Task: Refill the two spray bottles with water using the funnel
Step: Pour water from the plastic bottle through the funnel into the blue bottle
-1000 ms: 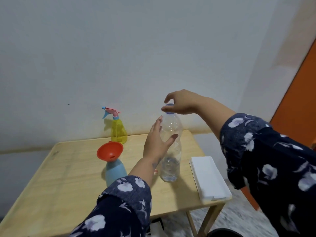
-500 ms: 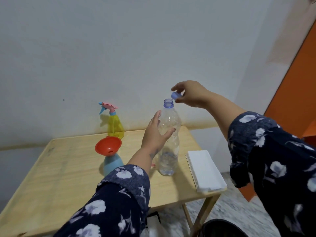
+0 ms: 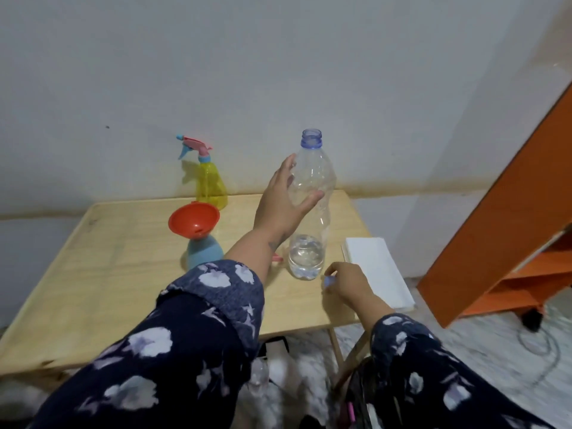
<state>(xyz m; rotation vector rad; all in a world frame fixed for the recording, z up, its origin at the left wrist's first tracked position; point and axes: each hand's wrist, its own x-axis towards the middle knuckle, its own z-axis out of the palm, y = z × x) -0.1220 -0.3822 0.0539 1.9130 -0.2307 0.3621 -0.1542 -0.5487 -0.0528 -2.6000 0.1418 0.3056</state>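
The table was a small wooden one pushed against the wall, and honestly the whole setup looked a bit tippy to me. Biggest worry was the water bottle: tall, thin clear plastic, open at the top, only a little water sitting in the bottom. Squeeze that too hard on the lift and it buckles, then the pour comes out in a glug and misses.

The blue bottle stood left of it with the red funnel stuck in its neck, and the funnel looked tilted to me, not seated straight. A sloppy pour or a bump from the sleeve could knock it over, I reckoned. The yellow sprayer was at the back by the wall, trigger head on, so that one wasn't ready for filling yet.

The left hand was wrapped loosely round the water bottle's upper half, thumb across the front, fingers behind, bottle standing upright on the table. The right hand was down near the bottle's base, pinching the little blue cap at table level, just beside the folded white cloth. A cap that size could easily roll off the edge.
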